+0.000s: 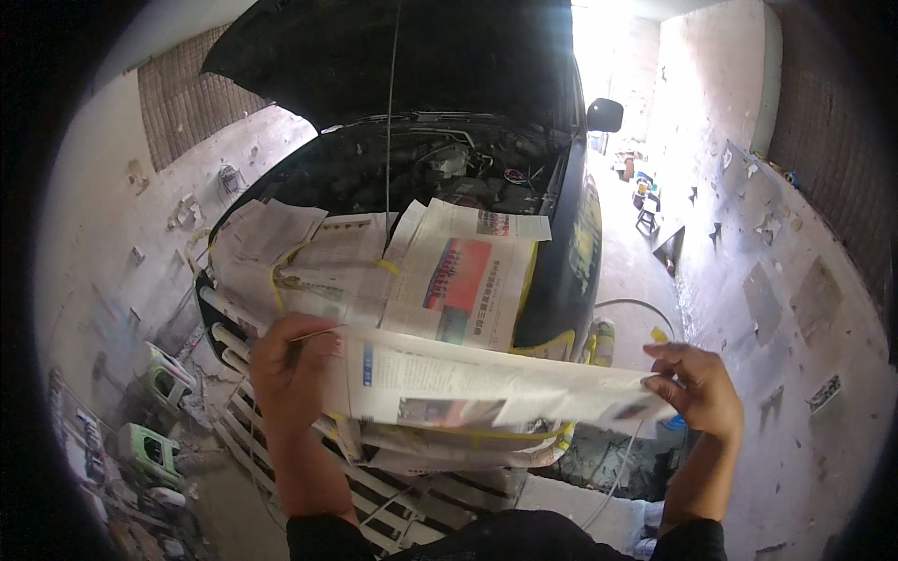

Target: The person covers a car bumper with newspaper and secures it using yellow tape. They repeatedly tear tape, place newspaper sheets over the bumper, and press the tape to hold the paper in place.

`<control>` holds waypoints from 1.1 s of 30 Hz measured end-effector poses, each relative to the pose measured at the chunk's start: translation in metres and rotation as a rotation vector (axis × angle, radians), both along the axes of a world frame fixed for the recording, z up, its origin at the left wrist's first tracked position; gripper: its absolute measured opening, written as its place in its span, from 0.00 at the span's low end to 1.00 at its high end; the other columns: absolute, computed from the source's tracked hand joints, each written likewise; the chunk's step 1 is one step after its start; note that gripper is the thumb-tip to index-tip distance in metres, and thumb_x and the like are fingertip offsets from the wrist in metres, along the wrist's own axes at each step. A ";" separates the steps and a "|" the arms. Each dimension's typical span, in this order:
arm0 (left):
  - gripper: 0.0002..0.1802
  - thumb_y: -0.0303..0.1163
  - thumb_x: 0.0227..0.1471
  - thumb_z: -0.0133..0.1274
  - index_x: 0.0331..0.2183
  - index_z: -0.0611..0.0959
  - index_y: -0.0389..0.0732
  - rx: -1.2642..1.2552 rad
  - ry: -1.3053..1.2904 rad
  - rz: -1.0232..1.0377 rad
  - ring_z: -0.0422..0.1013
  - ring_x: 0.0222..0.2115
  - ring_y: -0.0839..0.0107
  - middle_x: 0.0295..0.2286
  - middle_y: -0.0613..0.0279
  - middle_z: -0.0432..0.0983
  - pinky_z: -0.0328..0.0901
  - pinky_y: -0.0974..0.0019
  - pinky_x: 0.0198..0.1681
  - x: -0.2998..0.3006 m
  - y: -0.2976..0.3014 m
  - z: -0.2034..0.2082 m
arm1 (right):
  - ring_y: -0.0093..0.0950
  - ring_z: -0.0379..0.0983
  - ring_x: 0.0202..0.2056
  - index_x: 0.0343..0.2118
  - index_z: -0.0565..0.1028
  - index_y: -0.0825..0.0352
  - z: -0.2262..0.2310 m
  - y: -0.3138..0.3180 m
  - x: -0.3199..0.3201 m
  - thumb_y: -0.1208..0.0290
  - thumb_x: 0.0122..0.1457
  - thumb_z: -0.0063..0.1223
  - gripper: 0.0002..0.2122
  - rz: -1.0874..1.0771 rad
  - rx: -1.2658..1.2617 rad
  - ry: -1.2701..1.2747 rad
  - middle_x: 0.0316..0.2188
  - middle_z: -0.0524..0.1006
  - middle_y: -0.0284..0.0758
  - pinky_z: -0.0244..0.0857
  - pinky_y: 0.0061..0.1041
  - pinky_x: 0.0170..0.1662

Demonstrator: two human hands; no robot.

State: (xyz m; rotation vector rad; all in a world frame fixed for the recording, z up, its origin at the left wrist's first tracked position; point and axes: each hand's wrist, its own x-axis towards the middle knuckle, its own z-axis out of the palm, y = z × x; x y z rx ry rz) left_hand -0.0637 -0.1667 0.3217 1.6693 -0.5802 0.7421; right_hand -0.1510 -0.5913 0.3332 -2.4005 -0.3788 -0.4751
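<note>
Both hands, left hand [292,366] and right hand [697,385], grip a newspaper sheet [486,385]; grille beneath hidden.

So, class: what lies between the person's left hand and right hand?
In the head view, a folded newspaper sheet spans the gap, gripped by the left hand and the right hand.

No packages, labels, signs or screens clearly visible
</note>
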 end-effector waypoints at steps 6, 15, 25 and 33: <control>0.09 0.28 0.55 0.51 0.36 0.80 0.33 0.047 0.279 -0.055 0.70 0.25 0.80 0.25 0.63 0.77 0.65 0.74 0.30 0.018 -0.031 -0.031 | 0.28 0.76 0.29 0.46 0.74 0.68 -0.043 -0.024 0.004 0.77 0.54 0.58 0.16 0.024 0.016 0.265 0.30 0.78 0.40 0.69 0.25 0.34; 0.08 0.29 0.54 0.53 0.33 0.78 0.33 0.184 0.445 -0.021 0.68 0.25 0.81 0.24 0.65 0.76 0.64 0.73 0.30 0.043 -0.100 -0.061 | 0.20 0.68 0.34 0.50 0.72 0.65 -0.190 -0.107 -0.026 0.75 0.56 0.57 0.17 0.127 0.360 0.825 0.31 0.74 0.29 0.63 0.21 0.41; 0.08 0.30 0.56 0.51 0.33 0.78 0.34 0.451 0.396 -0.027 0.69 0.25 0.78 0.23 0.64 0.75 0.64 0.71 0.30 0.068 -0.272 -0.052 | 0.22 0.71 0.38 0.50 0.71 0.68 -0.309 -0.241 -0.058 0.78 0.56 0.55 0.18 0.228 0.671 0.866 0.36 0.77 0.32 0.65 0.23 0.45; 0.09 0.30 0.55 0.51 0.34 0.79 0.34 0.611 0.376 0.031 0.69 0.26 0.76 0.24 0.62 0.76 0.64 0.70 0.31 0.078 -0.381 -0.054 | 0.20 0.71 0.36 0.51 0.70 0.69 -0.333 -0.373 -0.064 0.79 0.56 0.54 0.18 -0.153 0.947 0.719 0.33 0.76 0.31 0.65 0.23 0.42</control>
